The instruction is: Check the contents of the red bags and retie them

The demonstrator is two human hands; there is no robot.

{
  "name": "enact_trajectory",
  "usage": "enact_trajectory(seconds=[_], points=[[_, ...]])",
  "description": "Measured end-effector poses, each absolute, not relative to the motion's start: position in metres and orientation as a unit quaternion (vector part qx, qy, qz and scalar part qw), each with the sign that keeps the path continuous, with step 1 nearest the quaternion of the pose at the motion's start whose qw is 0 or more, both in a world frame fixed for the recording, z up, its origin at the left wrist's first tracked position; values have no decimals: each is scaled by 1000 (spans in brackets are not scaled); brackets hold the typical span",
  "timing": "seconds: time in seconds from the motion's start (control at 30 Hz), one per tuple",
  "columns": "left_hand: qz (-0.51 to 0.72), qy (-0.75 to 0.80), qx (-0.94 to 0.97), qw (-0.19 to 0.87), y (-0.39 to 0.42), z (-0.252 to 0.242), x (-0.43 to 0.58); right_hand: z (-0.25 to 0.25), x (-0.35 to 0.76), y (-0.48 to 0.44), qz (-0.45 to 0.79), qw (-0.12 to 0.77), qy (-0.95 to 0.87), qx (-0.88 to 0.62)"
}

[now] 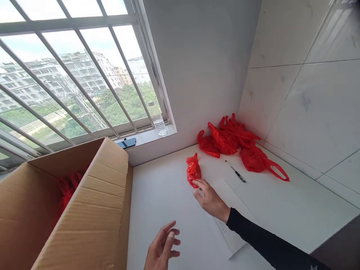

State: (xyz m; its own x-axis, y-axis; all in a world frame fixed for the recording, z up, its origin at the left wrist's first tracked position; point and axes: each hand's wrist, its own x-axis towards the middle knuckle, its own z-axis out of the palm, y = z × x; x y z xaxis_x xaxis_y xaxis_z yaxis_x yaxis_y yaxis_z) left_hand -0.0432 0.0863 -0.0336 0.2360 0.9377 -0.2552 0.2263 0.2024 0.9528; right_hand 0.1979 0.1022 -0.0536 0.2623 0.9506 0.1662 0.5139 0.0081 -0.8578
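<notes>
A small crumpled red plastic bag (pixel 193 170) lies on the white table (pixel 152 187). My right hand (pixel 208 198), in a black sleeve, is at its lower end, fingertips at or just over the plastic, thumb apart from the fingers. Lower down, my left hand (pixel 163 245) hovers above the table with its fingers spread and curved, holding nothing. Under my right forearm is a sheet of white paper (pixel 229 236). A black pen (pixel 235 171) rests to the right of the small bag.
A pile of red bags (pixel 227 138) lies in the back corner. At the left stands an open cardboard box (pixel 95 210) with red bags inside. A water bottle (pixel 158 120) and a phone (pixel 127 143) rest on the sill of the barred window.
</notes>
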Motion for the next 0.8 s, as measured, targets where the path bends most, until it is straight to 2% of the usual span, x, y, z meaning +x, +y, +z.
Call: enact_trajectory(seconds=[0.17,0.27,0.47,0.6,0.8], points=[[345,526,533,566,105,-63,-8,-57,138,15,359,455,-562,-590],[358,528,548,541,101,-71,-7,-60,130,-4,404,462,-566,-551],[348,508,598,514,79,-63,-26,-56,166,22,286,471,-570,-609],[318,470,650,505,68,-51,-28,-60,180,34,226,459,-620,-594],[301,466,693,461,69,-55,-34,-74,188,21,200,412,-660,-596]])
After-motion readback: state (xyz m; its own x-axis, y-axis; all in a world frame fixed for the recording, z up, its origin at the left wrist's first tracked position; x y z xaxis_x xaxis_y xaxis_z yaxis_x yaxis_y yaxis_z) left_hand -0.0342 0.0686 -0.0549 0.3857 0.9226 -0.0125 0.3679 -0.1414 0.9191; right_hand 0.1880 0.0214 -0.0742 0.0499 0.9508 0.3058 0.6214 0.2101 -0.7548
